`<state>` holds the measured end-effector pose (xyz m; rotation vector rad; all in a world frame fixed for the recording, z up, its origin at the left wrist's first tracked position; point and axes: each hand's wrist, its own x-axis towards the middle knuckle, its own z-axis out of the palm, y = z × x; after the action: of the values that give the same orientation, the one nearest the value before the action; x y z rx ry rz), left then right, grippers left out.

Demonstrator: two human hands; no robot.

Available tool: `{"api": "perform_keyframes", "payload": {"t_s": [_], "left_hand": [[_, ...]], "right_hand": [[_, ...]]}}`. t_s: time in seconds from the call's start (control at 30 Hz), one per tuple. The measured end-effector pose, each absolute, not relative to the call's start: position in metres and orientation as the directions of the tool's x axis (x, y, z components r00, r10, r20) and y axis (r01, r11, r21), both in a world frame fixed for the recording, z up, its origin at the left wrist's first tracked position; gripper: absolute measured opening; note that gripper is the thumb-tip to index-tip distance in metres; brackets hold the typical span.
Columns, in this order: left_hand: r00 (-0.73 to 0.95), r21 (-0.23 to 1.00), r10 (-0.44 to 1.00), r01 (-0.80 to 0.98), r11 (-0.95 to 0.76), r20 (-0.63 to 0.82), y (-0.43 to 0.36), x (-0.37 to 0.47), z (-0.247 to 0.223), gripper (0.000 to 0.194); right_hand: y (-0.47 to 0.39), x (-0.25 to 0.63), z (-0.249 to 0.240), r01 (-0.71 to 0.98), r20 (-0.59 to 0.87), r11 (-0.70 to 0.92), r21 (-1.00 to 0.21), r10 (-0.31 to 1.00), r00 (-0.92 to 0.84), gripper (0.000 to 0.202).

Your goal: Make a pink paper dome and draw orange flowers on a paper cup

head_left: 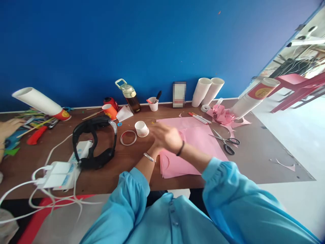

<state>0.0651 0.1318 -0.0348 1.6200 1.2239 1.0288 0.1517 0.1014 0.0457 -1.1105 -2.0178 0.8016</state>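
My right hand [170,136], with a dark band at the wrist, crosses over my left hand [157,141] and covers most of it. Both are smeared by motion, so I cannot make out the fingers or anything between them. They are above the left edge of a stack of pink paper [195,142], which has curved cut lines near its front left corner. Just left of the hands stands a white paper cup [141,129]. A roll of clear tape [128,138] lies beside it. Scissors [226,141] rest open on the right of the paper, near two markers [199,118].
Stacked paper cups [201,91], a bottle [131,98] and a phone [179,95] line the blue wall. Pink scraps [223,114] lie at right. A black headset [95,142] and power strip [61,174] with cables occupy the left. Another person's hand [10,128] is at far left.
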Motion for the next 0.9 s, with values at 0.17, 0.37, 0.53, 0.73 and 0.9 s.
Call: {"api": "perform_keyframes", "payload": {"t_s": [0.17, 0.37, 0.53, 0.73, 0.9], "left_hand": [[0.271, 0.974, 0.959, 0.181, -0.136, 0.083, 0.132, 0.067, -0.031, 0.024], [0.237, 0.981, 0.971, 0.174, -0.083, 0.040, 0.124, 0.071, -0.002, 0.027], [0.216, 0.982, 0.975, 0.190, 0.015, -0.056, 0.118, 0.081, 0.019, 0.025], [0.247, 0.975, 0.958, 0.199, 0.097, -0.146, 0.120, 0.092, 0.013, 0.026], [0.366, 0.975, 0.918, 0.207, 0.082, -0.155, 0.118, 0.091, 0.010, 0.025]], "right_hand": [[0.104, 0.256, 0.014, 0.554, 0.291, 0.259, -0.791, 0.956, -0.031, 0.030], [0.101, 0.282, -0.015, 0.303, -0.005, 0.062, -0.951, 0.977, -0.215, 0.046], [0.101, 0.282, -0.022, 0.196, 0.078, 0.105, -0.975, 0.987, -0.143, 0.040], [0.095, 0.289, -0.018, 0.186, 0.167, 0.190, -0.964, 0.977, -0.134, 0.037], [0.095, 0.290, -0.015, 0.117, 0.137, 0.163, -0.980, 0.969, -0.204, 0.044]]}}
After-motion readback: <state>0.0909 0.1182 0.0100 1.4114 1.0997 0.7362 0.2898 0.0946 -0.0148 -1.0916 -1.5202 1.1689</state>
